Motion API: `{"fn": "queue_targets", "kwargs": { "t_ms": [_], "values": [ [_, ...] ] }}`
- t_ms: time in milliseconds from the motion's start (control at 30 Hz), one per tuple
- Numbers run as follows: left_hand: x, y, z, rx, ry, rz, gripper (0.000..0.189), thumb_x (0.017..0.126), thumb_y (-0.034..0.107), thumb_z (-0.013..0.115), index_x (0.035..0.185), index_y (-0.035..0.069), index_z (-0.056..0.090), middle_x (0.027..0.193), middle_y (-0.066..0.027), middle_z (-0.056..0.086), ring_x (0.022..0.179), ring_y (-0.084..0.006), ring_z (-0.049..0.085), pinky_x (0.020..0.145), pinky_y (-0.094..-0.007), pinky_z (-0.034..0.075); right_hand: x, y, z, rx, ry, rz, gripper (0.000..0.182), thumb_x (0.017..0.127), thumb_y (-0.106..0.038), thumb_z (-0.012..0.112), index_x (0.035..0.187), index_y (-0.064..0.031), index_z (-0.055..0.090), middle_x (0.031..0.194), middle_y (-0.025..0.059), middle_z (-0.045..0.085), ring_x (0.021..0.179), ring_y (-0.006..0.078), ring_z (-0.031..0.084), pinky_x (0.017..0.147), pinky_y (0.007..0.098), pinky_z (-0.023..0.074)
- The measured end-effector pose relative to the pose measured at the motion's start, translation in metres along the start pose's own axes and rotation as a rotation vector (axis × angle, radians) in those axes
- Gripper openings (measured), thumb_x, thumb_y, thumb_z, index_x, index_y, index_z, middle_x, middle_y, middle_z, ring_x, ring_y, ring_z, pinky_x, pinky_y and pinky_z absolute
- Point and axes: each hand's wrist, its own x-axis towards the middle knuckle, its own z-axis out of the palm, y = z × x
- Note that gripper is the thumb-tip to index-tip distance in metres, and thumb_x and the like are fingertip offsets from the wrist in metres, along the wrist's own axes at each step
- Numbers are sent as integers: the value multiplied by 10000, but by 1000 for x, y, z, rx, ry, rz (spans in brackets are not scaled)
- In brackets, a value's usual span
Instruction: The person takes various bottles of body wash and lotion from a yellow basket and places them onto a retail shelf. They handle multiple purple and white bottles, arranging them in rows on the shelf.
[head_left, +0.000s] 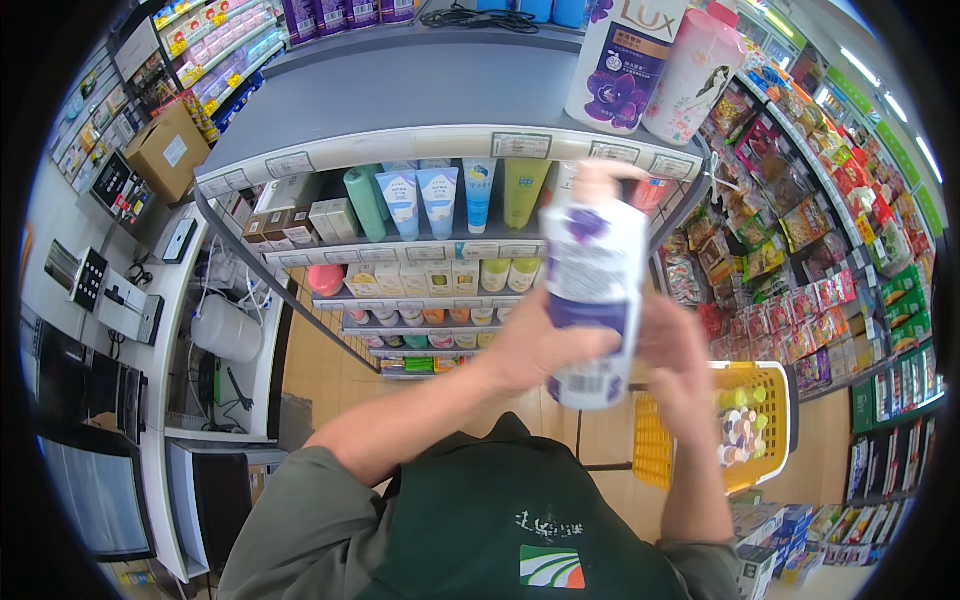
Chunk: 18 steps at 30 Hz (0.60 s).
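Observation:
A white and purple pump bottle is held upright in front of the shelves, blurred by motion. My left hand is closed round its left side, the thumb across the lower front. At the bottle's right edge is my right hand, also blurred; whether it grips the bottle cannot be told. On the right end of the top shelf stand a white and purple Lux pump bottle and a pink pump bottle, side by side.
Tubes and small boxes fill the lower shelves. A yellow basket holding several bottles is at the right. Snack racks stand beyond it. A white counter with appliances lies left; cartons are at the lower right.

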Motion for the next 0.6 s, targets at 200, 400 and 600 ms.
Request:
{"fn": "queue_targets", "kwargs": {
  "t_ms": [200,400,600],
  "values": [
    [-31,26,-43,-139,216,13,414,952,132,802,1321,34,640,1172,-69,732,1041,-170,722,935,-369,607,-4,49,119,409,84,231,859,966,-113,768,1647,-26,251,1446,141,549,1252,253,648,1013,431,627],
    [-34,33,-65,-228,129,-57,419,988,185,793,1350,59,622,1201,-65,722,1078,-175,720,941,-382,614,0,41,122,337,37,234,789,989,-119,737,1614,-14,268,1405,143,578,1190,220,679,843,371,680],
    [-35,28,-62,-301,102,-33,465,1006,304,774,1368,64,609,1213,-78,724,1103,-194,727,976,-406,616,-6,31,113,297,26,282,766,974,-115,706,1606,-3,286,1347,155,625,1102,224,715,758,359,671]
  ]
}}
